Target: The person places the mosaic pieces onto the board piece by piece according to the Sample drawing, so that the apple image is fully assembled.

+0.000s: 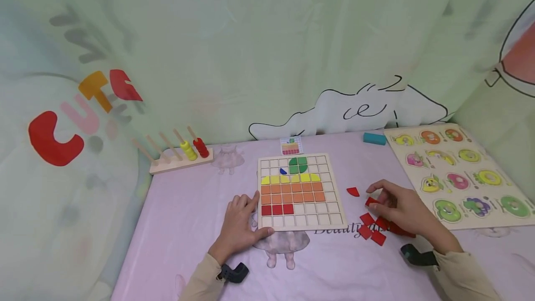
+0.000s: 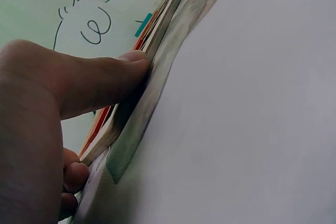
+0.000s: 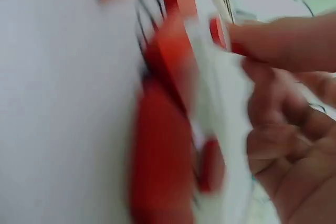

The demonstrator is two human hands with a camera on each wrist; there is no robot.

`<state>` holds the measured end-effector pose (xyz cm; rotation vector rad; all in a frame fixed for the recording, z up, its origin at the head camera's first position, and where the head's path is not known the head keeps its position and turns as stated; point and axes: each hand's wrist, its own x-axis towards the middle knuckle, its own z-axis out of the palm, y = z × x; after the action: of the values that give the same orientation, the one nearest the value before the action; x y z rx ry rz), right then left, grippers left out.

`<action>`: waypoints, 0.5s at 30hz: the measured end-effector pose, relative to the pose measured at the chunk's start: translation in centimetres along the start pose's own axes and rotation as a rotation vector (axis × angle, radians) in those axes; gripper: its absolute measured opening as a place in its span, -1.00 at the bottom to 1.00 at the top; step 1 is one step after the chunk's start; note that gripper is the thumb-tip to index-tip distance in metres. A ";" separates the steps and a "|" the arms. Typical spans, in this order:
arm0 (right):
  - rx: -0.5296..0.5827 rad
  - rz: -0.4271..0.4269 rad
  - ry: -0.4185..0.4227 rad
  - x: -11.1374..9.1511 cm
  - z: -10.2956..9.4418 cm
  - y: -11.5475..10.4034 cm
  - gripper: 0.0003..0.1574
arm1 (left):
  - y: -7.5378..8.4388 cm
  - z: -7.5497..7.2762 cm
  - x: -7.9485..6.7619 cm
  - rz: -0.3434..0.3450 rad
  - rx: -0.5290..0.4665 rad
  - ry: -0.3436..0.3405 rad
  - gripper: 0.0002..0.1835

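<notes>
1. Fingers of the right hand (image 1: 401, 207) pinch a red tile (image 1: 370, 202), right of the board (image 1: 311, 220); weak pinch could drop it
2. Left hand (image 1: 239, 221), thumb spread apart, touches board's left edge; pushing may shift it

Centre of frame: wooden grid board (image 1: 310, 221), one. Set on it: green tiles (image 1: 294, 169), four; blue tile (image 1: 283, 171), one; yellow tiles (image 1: 285, 179), six; orange squares (image 1: 286, 188), twelve; red squares (image 1: 277, 209), three. Centre right: red quarter-circle tile (image 1: 353, 192), one; loose red tiles (image 1: 378, 238), one in the right grip (image 1: 399, 206), at least four below, pile partly hidden. Pattern card (image 1: 291, 147), one; teal block (image 1: 374, 139), one. Centre left: pegs (image 1: 169, 145), five. Right: fruit pieces (image 1: 457, 180), twelve.
</notes>
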<state>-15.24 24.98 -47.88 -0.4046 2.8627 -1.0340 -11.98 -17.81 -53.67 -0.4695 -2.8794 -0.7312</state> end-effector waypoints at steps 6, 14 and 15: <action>0.192 0.036 0.071 1.0 2.7 -2.0 -0.67 | 0.0 0.0 -0.1 0.000 0.010 0.008 0.14; 0.331 0.028 0.007 2.4 6.3 -4.8 -0.58 | 0.2 -0.2 -0.1 -0.004 -0.006 0.002 0.14; 0.342 0.027 0.000 2.5 6.7 -5.2 -0.58 | 0.2 -0.2 -0.1 -0.004 -0.006 0.002 0.14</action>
<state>-15.50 16.36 -49.70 -0.3364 2.6080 -1.4811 -11.86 -17.75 -53.46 -0.4639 -2.8774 -0.7407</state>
